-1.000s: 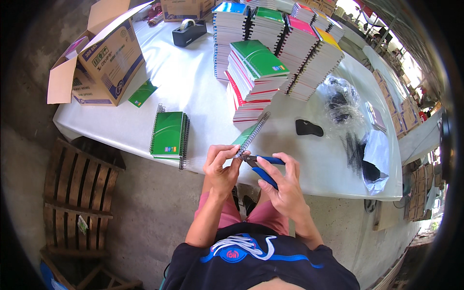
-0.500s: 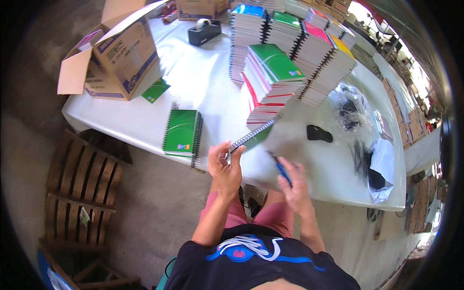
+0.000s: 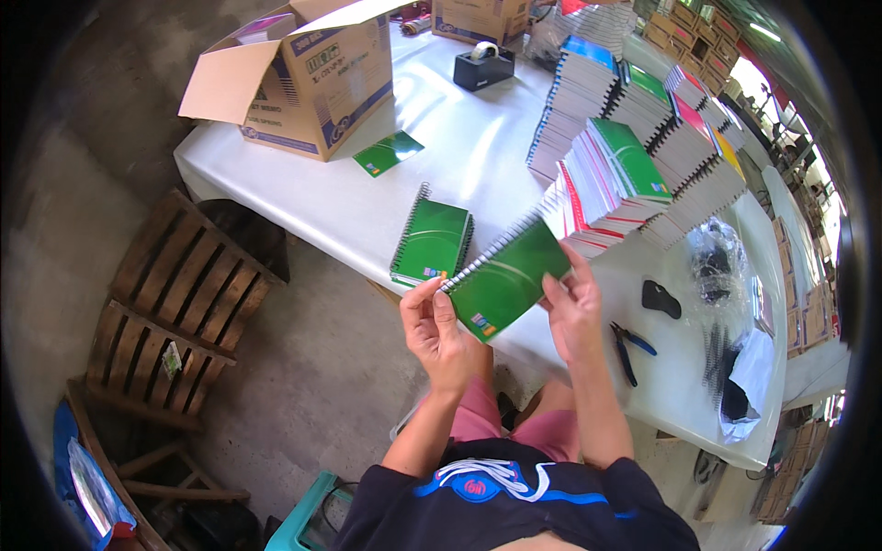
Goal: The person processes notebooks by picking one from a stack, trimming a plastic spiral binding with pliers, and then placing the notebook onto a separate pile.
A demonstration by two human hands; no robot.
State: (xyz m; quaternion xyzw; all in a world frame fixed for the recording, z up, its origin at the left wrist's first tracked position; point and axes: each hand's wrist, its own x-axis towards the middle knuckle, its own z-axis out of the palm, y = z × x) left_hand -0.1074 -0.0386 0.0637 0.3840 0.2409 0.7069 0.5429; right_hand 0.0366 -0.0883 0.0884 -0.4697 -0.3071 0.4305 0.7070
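Observation:
A green spiral notebook [image 3: 508,279] is held up in front of me, tilted, with its wire coil along the upper left edge. My left hand [image 3: 439,335] pinches its lower left corner by the end of the coil. On the opposite side, my right hand [image 3: 573,308] grips the cover's edge between thumb and fingers. Just beyond my left hand, a small pile of green spiral notebooks [image 3: 432,241] lies near the table's edge. Pliers [image 3: 630,351] with dark blue handles rest on the table to the right of my right hand.
Tall stacks of notebooks [image 3: 574,110] stand at the back right of the white table [image 3: 312,197]. An open carton [image 3: 322,83], a loose green cover [image 3: 389,153] and a tape dispenser [image 3: 483,67] are farther left. A black pad [image 3: 661,299] and plastic wrap [image 3: 717,253] lie right. Wooden slats [image 3: 175,312] stand left below.
My right hand has put the pliers down on the table and taken hold of the notebook's edge. The notebook has turned so its green cover faces up. The whole view has shifted.

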